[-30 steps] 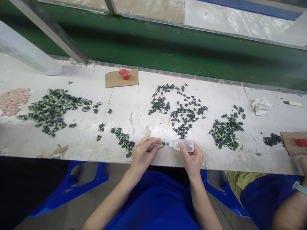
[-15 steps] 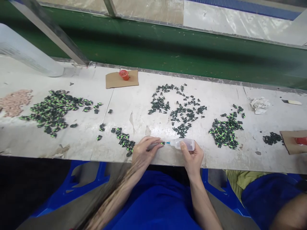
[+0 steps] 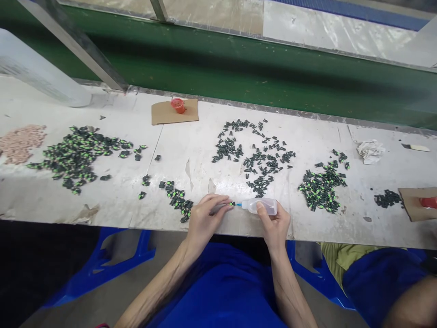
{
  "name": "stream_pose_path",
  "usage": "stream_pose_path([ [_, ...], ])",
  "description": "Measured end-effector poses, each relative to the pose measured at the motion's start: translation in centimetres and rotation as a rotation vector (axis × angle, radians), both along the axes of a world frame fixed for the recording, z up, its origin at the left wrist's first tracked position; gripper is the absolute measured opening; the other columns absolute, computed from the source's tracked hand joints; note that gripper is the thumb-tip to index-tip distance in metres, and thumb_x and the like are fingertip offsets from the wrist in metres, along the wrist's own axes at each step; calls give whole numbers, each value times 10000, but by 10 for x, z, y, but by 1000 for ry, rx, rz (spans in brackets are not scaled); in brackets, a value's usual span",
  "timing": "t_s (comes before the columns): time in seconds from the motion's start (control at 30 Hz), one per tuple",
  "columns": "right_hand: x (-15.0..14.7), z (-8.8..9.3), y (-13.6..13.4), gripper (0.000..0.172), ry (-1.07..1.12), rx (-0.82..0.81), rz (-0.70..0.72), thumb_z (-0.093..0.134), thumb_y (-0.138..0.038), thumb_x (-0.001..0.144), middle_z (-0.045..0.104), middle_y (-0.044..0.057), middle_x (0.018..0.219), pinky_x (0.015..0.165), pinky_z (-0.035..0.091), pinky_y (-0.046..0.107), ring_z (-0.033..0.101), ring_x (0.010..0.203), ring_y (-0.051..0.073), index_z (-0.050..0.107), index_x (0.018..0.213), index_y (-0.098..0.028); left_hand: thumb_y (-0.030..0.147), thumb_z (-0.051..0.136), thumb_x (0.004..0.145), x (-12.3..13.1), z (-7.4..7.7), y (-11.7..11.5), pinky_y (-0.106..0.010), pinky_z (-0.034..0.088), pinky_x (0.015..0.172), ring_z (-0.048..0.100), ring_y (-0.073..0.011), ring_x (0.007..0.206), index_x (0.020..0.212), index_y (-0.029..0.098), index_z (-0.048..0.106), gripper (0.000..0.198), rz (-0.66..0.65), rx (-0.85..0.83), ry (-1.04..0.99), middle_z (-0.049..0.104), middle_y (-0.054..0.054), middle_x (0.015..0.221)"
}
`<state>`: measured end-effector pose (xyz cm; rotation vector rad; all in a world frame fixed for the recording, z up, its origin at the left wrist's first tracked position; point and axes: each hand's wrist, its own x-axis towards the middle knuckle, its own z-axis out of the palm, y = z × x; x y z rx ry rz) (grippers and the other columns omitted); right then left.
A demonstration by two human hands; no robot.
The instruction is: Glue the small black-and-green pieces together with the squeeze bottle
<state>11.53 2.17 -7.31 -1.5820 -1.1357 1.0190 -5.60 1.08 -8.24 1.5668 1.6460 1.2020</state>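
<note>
My left hand (image 3: 206,214) pinches a small black-and-green plastic part (image 3: 232,204) between thumb and fingertips. My right hand (image 3: 275,223) is wrapped round a clear squeeze bottle (image 3: 262,206), held on its side with its thin blue needle tip (image 3: 239,204) pointing left at the part. Whether tip and part touch, I cannot tell. Beside my left wrist lies a short trail of black-and-green parts (image 3: 176,199). Beyond the bottle is a scattered pile of small dark forked pieces (image 3: 259,159).
On the white table (image 3: 191,141) lie piles of black-and-green parts to the left (image 3: 77,155) and right (image 3: 322,189), pink pieces (image 3: 22,143), a red cup (image 3: 178,105) on cardboard, crumpled tissue (image 3: 370,151) and a brush (image 3: 416,147). Another person's arm (image 3: 413,303) shows at lower right.
Both hands keep nearly the same place, bottle tip still at the part. The view has shifted slightly. A dark blur over my left forearm is gone.
</note>
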Motion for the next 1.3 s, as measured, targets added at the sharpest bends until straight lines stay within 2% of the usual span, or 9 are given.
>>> stream_pose_path([
  [0.5,-2,0,0,279,-22,24,-34,668,-412,736,529,-37,524,481,385,235,467,496,118,588,614,-174,245,701,808,-1,-2,0,-316,615,758,728,-188,793,875,214,737,82,-4,5,26,741,-33,848],
  [0.57,0,-2,0,263,14,40,-69,676,-406,732,557,-28,545,492,406,243,499,514,129,603,637,-172,231,699,812,-2,-2,0,-319,605,764,715,-184,797,894,213,732,90,-22,21,50,742,-33,842],
  [0.73,5,-6,-2,236,207,161,-161,667,-387,746,691,38,757,575,507,285,646,676,187,635,840,-173,264,697,820,-5,-6,5,-357,579,790,650,-219,909,955,217,727,146,-74,120,165,739,-64,922],
  [0.83,-4,-2,-3,268,183,210,-62,735,-301,692,711,36,785,616,543,301,683,689,192,559,870,-206,287,669,838,-7,-7,6,-382,562,817,625,-236,947,847,222,740,97,-81,168,223,727,-77,961],
  [0.93,-24,1,1,323,139,274,115,740,-236,692,747,81,951,816,564,375,709,938,238,483,886,-235,285,615,868,-17,-4,2,-369,560,819,650,-222,909,821,220,732,142,-99,138,190,739,-64,915],
  [1.0,-38,0,7,340,69,286,224,732,-229,717,743,99,1043,913,540,412,685,1045,246,484,949,-237,297,602,867,-28,1,-4,-340,571,783,679,-204,831,856,213,727,150,-37,66,148,751,-48,871],
  [1.17,-51,-11,14,435,-175,307,343,728,-253,760,716,109,1108,889,567,390,689,1027,242,540,1152,-224,377,649,809,-52,18,-19,-295,579,640,697,-191,701,852,215,735,189,234,-46,100,760,-30,852],
  [1.23,-41,-10,9,533,-255,341,342,744,-283,759,701,122,1123,842,583,389,671,1035,256,533,1244,-212,362,660,805,-53,24,-22,-295,583,657,704,-197,740,848,220,740,168,243,-23,77,759,-26,856],
  [1.3,-23,-5,2,540,-340,367,310,737,-303,778,697,120,1113,817,580,402,648,1028,267,545,1275,-212,322,664,812,-49,29,-24,-309,586,722,707,-202,790,847,227,741,127,208,19,58,757,-19,858],
])
